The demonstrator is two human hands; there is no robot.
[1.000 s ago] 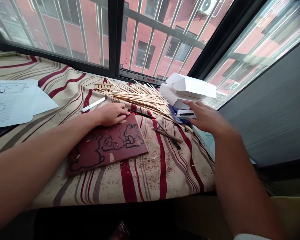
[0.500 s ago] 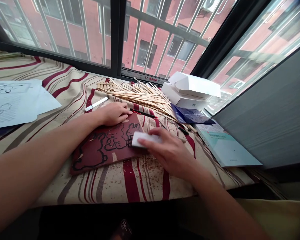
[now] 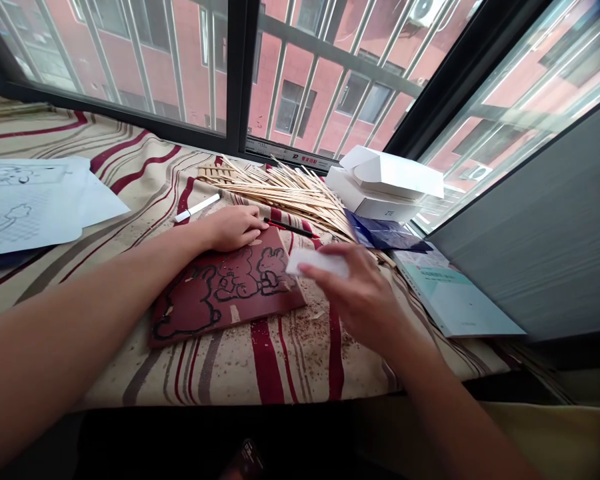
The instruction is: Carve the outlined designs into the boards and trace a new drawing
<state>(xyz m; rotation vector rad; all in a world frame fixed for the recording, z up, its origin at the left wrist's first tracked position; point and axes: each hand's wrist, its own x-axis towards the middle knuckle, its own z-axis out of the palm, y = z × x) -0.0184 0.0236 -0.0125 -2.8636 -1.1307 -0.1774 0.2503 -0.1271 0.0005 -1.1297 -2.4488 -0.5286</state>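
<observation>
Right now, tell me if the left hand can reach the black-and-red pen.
Likely yes: the left hand rests at the edge of the dark red board, close to the black-and-red pen, with nothing standing between.

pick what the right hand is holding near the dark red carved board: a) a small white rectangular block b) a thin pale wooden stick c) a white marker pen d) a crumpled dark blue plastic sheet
a, the right hand grips a small white rectangular block in its fingers.
</observation>
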